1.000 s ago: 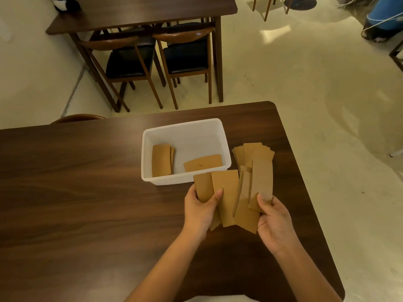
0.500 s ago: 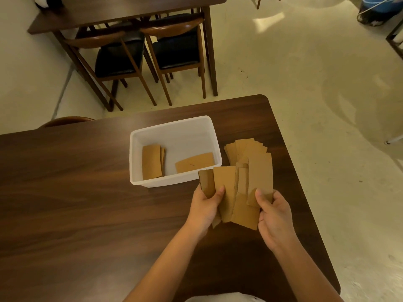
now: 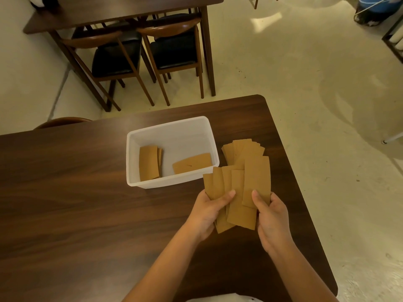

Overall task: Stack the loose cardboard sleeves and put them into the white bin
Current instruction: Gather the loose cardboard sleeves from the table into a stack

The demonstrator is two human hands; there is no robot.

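Nearest to me, my left hand (image 3: 209, 209) and my right hand (image 3: 269, 214) hold a fan of flat brown cardboard sleeves (image 3: 238, 192) above the dark wood-grain tabletop (image 3: 87, 214). The left fingers are curled under the left part of the fan, thumb pressed across its face; the right fingers wrap behind the right part, thumb clamped on the front sleeve. A second ago the sleeves were splayed wider, with a visible gap between the left pair and the right ones. Now the two hands have drawn closer and the sleeves overlap more, though their top edges step upward to the right and the bottom edges are ragged. I judge the squaring-up is under way but not finished; the bundle needs more tapping together before it drops in as one stack.

Just beyond my hands, to the right, a loose pile of more brown sleeves (image 3: 244, 150) lies on the tabletop beside the bin, so there is more to gather after this bundle.

To the left of that pile sits the white rectangular plastic bin (image 3: 172, 127). Inside it are a small upright-lying stack of sleeves (image 3: 149, 163) at the left and a single sleeve (image 3: 193, 163) lying crosswise at the near right. Its middle is free, so there is room for my bundle.

Farther off stand two wooden chairs with black seats (image 3: 146, 53) tucked under another dark table (image 3: 122, 12).
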